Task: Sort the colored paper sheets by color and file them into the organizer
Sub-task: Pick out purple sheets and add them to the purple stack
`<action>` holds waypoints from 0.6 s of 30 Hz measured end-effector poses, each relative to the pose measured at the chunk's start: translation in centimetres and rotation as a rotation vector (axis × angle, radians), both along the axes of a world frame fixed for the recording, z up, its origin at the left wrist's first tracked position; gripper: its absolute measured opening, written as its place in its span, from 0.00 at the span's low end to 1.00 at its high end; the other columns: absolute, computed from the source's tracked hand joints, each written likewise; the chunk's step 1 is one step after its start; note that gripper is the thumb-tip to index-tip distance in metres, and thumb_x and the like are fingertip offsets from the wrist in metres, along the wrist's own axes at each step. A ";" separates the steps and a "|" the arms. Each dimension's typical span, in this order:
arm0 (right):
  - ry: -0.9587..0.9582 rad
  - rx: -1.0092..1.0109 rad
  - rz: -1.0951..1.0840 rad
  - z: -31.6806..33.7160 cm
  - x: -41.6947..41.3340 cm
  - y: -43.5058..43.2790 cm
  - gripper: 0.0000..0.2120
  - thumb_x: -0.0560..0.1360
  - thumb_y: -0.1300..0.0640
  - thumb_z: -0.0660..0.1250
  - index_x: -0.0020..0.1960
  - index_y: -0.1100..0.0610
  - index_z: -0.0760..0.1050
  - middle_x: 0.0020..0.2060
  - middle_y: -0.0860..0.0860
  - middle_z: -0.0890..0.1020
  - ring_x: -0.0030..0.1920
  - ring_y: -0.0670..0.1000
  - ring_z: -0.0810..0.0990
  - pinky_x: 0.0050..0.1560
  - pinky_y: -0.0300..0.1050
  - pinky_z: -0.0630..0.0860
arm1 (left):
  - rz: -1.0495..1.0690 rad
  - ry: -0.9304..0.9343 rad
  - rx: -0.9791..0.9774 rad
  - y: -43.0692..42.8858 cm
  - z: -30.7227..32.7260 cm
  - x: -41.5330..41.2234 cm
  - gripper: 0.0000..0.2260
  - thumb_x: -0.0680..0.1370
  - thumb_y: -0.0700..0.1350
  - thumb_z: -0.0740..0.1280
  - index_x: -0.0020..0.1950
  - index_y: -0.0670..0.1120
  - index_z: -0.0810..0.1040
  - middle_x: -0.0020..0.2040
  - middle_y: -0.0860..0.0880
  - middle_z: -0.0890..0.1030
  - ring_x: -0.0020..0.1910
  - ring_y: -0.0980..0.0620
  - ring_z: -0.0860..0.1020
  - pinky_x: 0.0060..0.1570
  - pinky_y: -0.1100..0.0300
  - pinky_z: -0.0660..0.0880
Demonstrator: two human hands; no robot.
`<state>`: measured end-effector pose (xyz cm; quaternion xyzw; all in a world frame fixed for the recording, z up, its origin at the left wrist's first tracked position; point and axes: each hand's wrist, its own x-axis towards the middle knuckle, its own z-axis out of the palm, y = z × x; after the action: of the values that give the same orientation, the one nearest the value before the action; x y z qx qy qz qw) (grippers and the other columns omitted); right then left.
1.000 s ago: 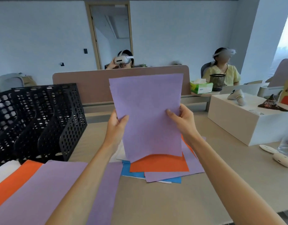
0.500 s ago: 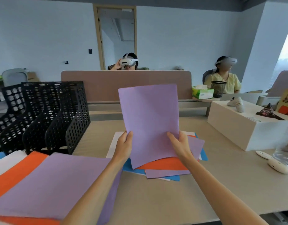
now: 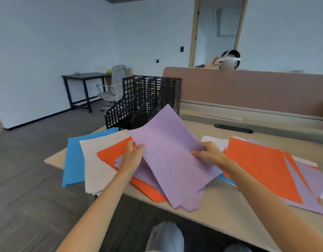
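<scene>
Swinging across now, the purple sheet point(image 3: 168, 153) has come down from its upright hold a second ago and hangs low, just in front of the organizer point(image 3: 149, 99), over the purple stack point(image 3: 186, 202) that lies there. The left hand point(image 3: 133, 155) pinches one long edge and the right hand point(image 3: 208, 154) pinches the opposite one, so the sheet is held from both sides. It's tilted, far end raised. Its long axis runs from the organizer back toward the person and a little to the right, with one far corner pointing at the black mesh. Blue point(image 3: 73, 160), white point(image 3: 95, 160) and orange point(image 3: 109, 153) piles fan out beside that stack, also in front of the organizer, while the mixed heap point(image 3: 257, 164) sits well right of it on the worktop point(image 3: 220, 206). By the look of it, this sheet is about to join its colour. Sorting is well along, with filing not yet started.
</scene>
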<state>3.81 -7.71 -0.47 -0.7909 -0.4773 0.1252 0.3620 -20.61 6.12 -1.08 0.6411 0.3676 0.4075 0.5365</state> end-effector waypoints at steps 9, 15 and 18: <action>-0.267 -0.461 0.285 0.9 -3.0 6.3 0.14 0.72 0.55 0.72 0.56 0.54 0.74 0.51 0.50 0.77 0.49 0.50 0.74 0.43 0.36 0.70 | 0.194 0.461 0.118 4.4 -1.8 -8.1 0.15 0.78 0.47 0.64 0.61 0.49 0.63 0.49 0.52 0.76 0.51 0.49 0.76 0.52 0.52 0.74; -0.312 -0.469 0.151 1.2 -2.6 7.5 0.30 0.73 0.51 0.71 0.71 0.56 0.65 0.60 0.55 0.78 0.61 0.55 0.75 0.61 0.45 0.70 | 0.214 0.825 0.395 4.3 -1.1 -9.2 0.12 0.81 0.54 0.58 0.61 0.50 0.65 0.45 0.52 0.75 0.41 0.52 0.75 0.33 0.57 0.66; -0.301 -0.361 0.086 1.2 -2.1 7.3 0.26 0.76 0.52 0.69 0.71 0.57 0.67 0.56 0.54 0.80 0.59 0.54 0.76 0.59 0.44 0.70 | 0.242 0.856 0.500 4.0 -0.3 -8.9 0.12 0.81 0.53 0.58 0.60 0.48 0.68 0.46 0.51 0.76 0.42 0.51 0.75 0.35 0.56 0.69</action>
<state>1.68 -0.40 0.69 -0.8316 -0.5289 0.1044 0.1335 -29.52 10.09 -1.43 0.8122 0.5173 0.2430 0.1168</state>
